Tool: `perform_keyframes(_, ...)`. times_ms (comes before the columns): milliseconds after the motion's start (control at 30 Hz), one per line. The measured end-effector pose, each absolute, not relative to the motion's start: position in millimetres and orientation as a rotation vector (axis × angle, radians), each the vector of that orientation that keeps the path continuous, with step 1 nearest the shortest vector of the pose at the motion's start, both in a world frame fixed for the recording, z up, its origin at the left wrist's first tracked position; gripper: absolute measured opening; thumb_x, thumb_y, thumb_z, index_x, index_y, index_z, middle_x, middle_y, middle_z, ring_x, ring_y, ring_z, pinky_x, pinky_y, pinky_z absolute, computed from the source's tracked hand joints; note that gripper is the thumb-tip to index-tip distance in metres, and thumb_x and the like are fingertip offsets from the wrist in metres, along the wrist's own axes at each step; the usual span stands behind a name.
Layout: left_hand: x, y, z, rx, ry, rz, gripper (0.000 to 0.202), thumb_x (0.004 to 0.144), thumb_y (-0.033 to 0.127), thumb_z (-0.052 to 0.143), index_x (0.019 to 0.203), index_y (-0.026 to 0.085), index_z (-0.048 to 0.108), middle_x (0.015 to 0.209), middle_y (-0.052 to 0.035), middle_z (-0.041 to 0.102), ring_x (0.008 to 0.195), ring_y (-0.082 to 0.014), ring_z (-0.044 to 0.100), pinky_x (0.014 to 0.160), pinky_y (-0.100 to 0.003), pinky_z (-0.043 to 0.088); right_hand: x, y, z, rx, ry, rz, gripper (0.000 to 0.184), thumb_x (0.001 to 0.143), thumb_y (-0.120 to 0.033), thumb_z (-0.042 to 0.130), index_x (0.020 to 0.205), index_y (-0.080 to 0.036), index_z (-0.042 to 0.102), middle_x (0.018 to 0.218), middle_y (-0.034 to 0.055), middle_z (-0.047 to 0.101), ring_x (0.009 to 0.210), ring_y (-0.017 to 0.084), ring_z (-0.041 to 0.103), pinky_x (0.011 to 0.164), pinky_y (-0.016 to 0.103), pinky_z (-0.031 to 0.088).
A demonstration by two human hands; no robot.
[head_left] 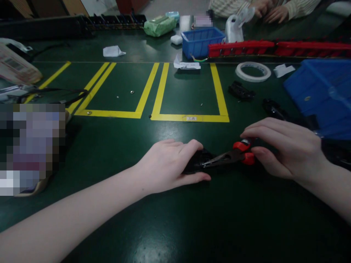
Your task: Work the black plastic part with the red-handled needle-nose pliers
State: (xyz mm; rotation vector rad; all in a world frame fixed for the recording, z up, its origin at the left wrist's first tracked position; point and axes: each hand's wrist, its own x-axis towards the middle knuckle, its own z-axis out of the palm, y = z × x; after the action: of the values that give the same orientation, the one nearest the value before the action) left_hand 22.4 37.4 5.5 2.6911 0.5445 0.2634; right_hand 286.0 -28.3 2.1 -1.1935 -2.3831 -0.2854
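My left hand (171,164) lies on the dark green table (175,219) with its fingers closed over a small black part (199,160), pinning it down. My right hand (282,151) grips the red handles of a pair of pliers (237,153). The dark jaws of the pliers point left and reach into the black part under my left fingers. Most of the black part is hidden by my left hand.
Yellow tape boxes (189,117) mark the table ahead. A tape roll (252,71), black parts (241,91), and a big blue bin (320,91) sit at right. A small blue basket (201,42) and red rails (274,48) lie further back, where another person's hands (270,11) rest.
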Motion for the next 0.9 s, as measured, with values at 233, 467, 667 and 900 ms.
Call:
perform_keyframes(233,21.2,37.5,5.2,2.738,0.518,0.323,0.041,0.089,0.052,0.055,0.104,0.015,0.052,0.081,-0.0005,0.069,0.064,-0.0146,0.064,0.057,-0.025,0.044,290.9,-28.1,-4.8,-1.163,-2.490,-0.242,0.042,0.088,-0.052,0.048,0.105,-0.014,0.054,0.093,0.0119,0.061,0.079,0.022,0.060,0.062,0.036,0.051)
perform_keyframes(467,20.2,35.5,3.8,2.788,0.515,0.382,0.043,0.090,0.055,0.052,0.102,0.014,0.052,0.077,-0.0003,0.069,0.057,-0.0142,0.062,0.054,-0.025,0.041,283.1,-28.8,3.2,-1.230,-2.542,-0.236,0.028,0.080,-0.039,0.058,0.100,-0.023,0.050,0.089,0.0093,0.058,0.075,0.024,0.059,0.058,0.038,0.051)
perform_keyframes(667,20.0,36.8,3.4,2.791,0.535,0.343,0.039,0.090,0.053,0.053,0.102,0.016,0.051,0.077,0.0005,0.069,0.057,-0.0133,0.063,0.055,-0.025,0.043,284.7,-29.6,-1.2,-1.269,-2.531,-0.212,0.021,0.075,-0.027,0.055,0.094,-0.023,0.047,0.085,0.0078,0.056,0.071,0.023,0.056,0.054,0.037,0.048)
perform_keyframes(900,19.7,35.6,5.1,2.768,0.530,0.349,0.038,0.087,0.046,0.061,0.107,0.015,0.053,0.083,-0.0004,0.072,0.062,-0.0135,0.065,0.057,-0.025,0.045,285.6,-28.9,-0.8,-1.292,-2.580,-0.231,0.018,0.075,-0.029,0.054,0.089,-0.021,0.046,0.078,0.0053,0.053,0.066,0.019,0.051,0.053,0.031,0.043)
